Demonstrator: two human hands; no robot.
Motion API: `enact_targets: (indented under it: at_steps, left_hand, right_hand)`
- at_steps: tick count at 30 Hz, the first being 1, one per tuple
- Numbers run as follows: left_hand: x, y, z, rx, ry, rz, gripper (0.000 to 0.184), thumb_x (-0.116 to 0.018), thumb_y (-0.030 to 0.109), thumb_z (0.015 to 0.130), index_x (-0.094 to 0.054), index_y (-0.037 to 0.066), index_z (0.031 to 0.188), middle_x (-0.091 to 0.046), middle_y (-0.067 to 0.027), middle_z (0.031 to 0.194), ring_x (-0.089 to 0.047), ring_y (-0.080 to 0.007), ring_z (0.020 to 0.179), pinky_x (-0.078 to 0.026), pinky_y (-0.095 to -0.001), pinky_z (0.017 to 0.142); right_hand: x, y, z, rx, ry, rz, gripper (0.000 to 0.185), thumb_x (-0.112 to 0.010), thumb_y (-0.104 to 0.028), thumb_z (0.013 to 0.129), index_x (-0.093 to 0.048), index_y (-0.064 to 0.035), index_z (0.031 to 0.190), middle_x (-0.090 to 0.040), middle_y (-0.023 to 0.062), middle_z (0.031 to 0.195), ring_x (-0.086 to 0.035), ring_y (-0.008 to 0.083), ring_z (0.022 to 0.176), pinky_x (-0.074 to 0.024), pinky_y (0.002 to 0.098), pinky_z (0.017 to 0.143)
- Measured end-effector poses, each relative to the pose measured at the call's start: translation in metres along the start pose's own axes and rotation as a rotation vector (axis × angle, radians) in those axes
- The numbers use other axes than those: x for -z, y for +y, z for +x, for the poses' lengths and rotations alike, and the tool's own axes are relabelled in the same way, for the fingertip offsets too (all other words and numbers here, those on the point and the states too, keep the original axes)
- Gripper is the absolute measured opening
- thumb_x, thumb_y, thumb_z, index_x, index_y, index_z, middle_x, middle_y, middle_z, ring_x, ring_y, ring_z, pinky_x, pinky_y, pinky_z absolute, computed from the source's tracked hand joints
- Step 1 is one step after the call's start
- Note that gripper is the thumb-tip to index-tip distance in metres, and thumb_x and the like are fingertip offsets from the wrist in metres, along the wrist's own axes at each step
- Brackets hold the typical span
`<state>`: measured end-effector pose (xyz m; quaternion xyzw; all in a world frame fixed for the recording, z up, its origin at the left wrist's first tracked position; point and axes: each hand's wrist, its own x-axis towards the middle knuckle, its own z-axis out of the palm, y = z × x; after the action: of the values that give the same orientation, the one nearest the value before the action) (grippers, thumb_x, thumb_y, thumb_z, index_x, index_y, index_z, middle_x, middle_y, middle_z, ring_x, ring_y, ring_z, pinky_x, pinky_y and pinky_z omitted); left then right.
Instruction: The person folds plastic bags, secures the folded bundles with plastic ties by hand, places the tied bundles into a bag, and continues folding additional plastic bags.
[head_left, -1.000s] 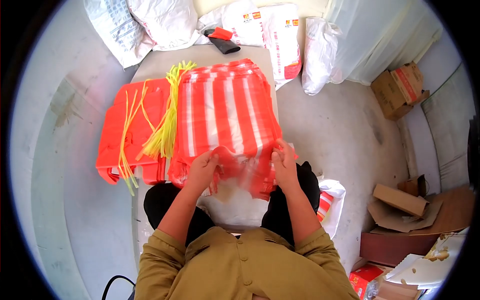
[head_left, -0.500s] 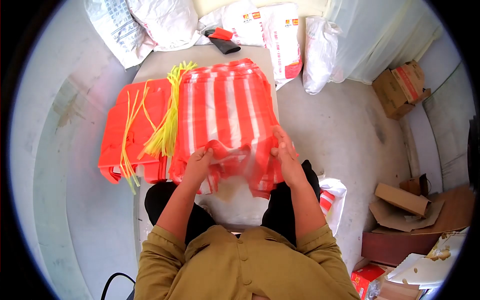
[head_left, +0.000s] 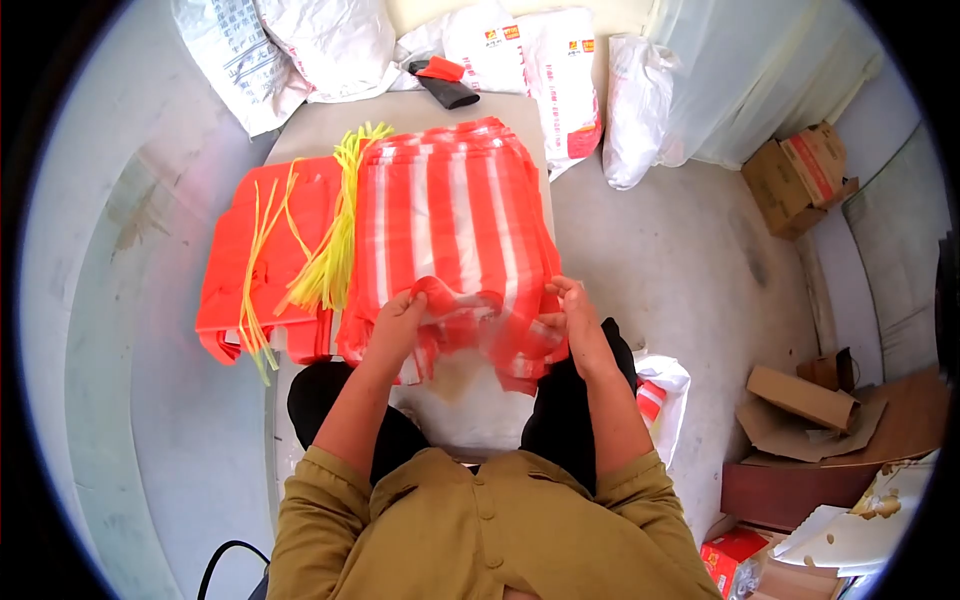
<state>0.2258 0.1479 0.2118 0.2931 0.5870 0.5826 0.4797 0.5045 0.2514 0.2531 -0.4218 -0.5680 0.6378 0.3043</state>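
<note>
"Stock?"

"1 pile, striped plastic bags (head_left: 440,220), along the table's (head_left: 320,125) right edge."

"Hands?"

"Left hand (head_left: 395,325): pinched on the top bag. Right hand (head_left: 588,335): alongside, grip unclear."

"Hazard?"

"Clinging film; 1 tug could skew the pile."

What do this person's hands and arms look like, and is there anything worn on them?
Both the left hand and right hand are bare, without gloves. Loose mustard-brown sleeves end around the elbows, leaving the forearms uncovered.
</note>
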Motion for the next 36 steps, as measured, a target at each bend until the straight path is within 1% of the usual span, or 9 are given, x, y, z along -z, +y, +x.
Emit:
enact_targets:
  at_steps: [5, 8, 11, 14, 17, 19, 26, 35, 36]
  left_hand:
    - [0.0, 0.0, -0.001, -0.014, 0.017, 0.071, 0.03, -0.055, 0.027, 0.11, -0.072, 0.002, 0.111, -0.07, 0.0016, 0.098, -0.061, -0.0073, 0.09, -0.049, -0.0257, 0.082]
    - [0.002, -0.005, 0.002, -0.006, 0.016, 0.067, 0.03, -0.056, 0.028, 0.11, -0.072, 0.003, 0.109, -0.07, 0.003, 0.096, -0.059, -0.0062, 0.088, -0.049, -0.025, 0.079]
    - [0.005, -0.008, 0.004, -0.008, 0.016, 0.08, 0.029, -0.056, 0.028, 0.11, -0.072, 0.003, 0.109, -0.069, 0.0031, 0.095, -0.059, -0.0061, 0.086, -0.049, -0.0251, 0.078]
    - [0.005, -0.007, 0.002, -0.016, 0.004, 0.075, 0.029, -0.056, 0.028, 0.11, -0.072, 0.003, 0.11, -0.071, 0.002, 0.096, -0.061, -0.007, 0.087, -0.05, -0.026, 0.079]
    - [0.0, -0.001, -0.002, -0.036, -0.001, 0.059, 0.028, -0.056, 0.028, 0.11, -0.071, 0.004, 0.108, -0.07, 0.0021, 0.096, -0.061, -0.007, 0.087, -0.049, -0.026, 0.079]
    - [-0.004, 0.002, -0.004, -0.043, -0.001, 0.008, 0.026, -0.058, 0.03, 0.11, -0.069, 0.007, 0.103, -0.067, 0.0046, 0.094, -0.057, -0.0052, 0.085, -0.046, -0.0249, 0.078]
    - [-0.001, 0.001, -0.003, -0.026, -0.022, 0.009, 0.026, -0.057, 0.029, 0.11, -0.07, 0.007, 0.104, -0.068, 0.0045, 0.095, -0.057, -0.0056, 0.085, -0.046, -0.0249, 0.079]
    - [0.001, -0.004, 0.001, -0.015, -0.023, -0.003, 0.027, -0.057, 0.029, 0.111, -0.071, 0.006, 0.105, -0.069, 0.0045, 0.095, -0.059, -0.0052, 0.085, -0.048, -0.0249, 0.078]
    - [0.001, -0.004, 0.001, -0.013, -0.024, -0.012, 0.027, -0.057, 0.029, 0.111, -0.071, 0.006, 0.105, -0.07, 0.0043, 0.096, -0.059, -0.0054, 0.085, -0.048, -0.025, 0.078]
  right_hand:
    - [0.002, 0.019, -0.007, -0.183, 0.035, 0.151, 0.062, -0.031, -0.054, 0.113, -0.049, -0.0049, 0.145, -0.053, 0.0114, 0.148, -0.066, 0.0211, 0.106, -0.0545, 0.0351, 0.084]
    - [0.004, 0.046, 0.002, -0.188, 0.01, 0.154, 0.06, -0.03, -0.051, 0.113, -0.052, -0.0046, 0.144, -0.056, 0.0104, 0.146, -0.066, 0.0207, 0.105, -0.0528, 0.0321, 0.074]
    - [0.0, 0.055, 0.005, -0.211, -0.034, 0.187, 0.059, -0.03, -0.05, 0.114, -0.054, -0.0045, 0.143, -0.058, 0.0108, 0.144, -0.065, 0.0209, 0.109, -0.0537, 0.0331, 0.075]
    - [-0.001, 0.052, 0.003, -0.16, -0.125, 0.14, 0.059, -0.032, -0.05, 0.114, -0.051, -0.0048, 0.147, -0.057, 0.0135, 0.145, -0.064, 0.0228, 0.114, -0.056, 0.0378, 0.089]
    - [-0.016, 0.038, 0.0, -0.165, -0.059, 0.36, 0.06, -0.032, -0.051, 0.114, -0.047, -0.0044, 0.15, -0.058, 0.0154, 0.145, -0.063, 0.0245, 0.118, -0.0512, 0.0424, 0.104]
    - [-0.017, 0.034, 0.003, -0.157, -0.058, 0.361, 0.06, -0.032, -0.051, 0.114, -0.046, -0.0051, 0.15, -0.059, 0.0157, 0.143, -0.063, 0.0249, 0.118, -0.05, 0.0422, 0.106]
    - [-0.015, 0.044, 0.016, -0.207, -0.131, 0.44, 0.054, -0.032, -0.049, 0.115, -0.049, -0.0085, 0.147, -0.062, 0.0133, 0.14, -0.062, 0.0242, 0.121, -0.0474, 0.0408, 0.108]
    - [-0.021, 0.051, 0.022, -0.212, -0.101, 0.557, 0.047, -0.036, -0.048, 0.114, -0.054, -0.0122, 0.14, -0.062, 0.0056, 0.139, -0.06, 0.0201, 0.125, -0.0446, 0.0371, 0.11]
    - [-0.021, 0.05, 0.021, -0.219, -0.093, 0.576, 0.046, -0.04, -0.046, 0.113, -0.054, -0.0126, 0.141, -0.061, 0.0042, 0.14, -0.058, 0.0192, 0.126, -0.0444, 0.0377, 0.11]
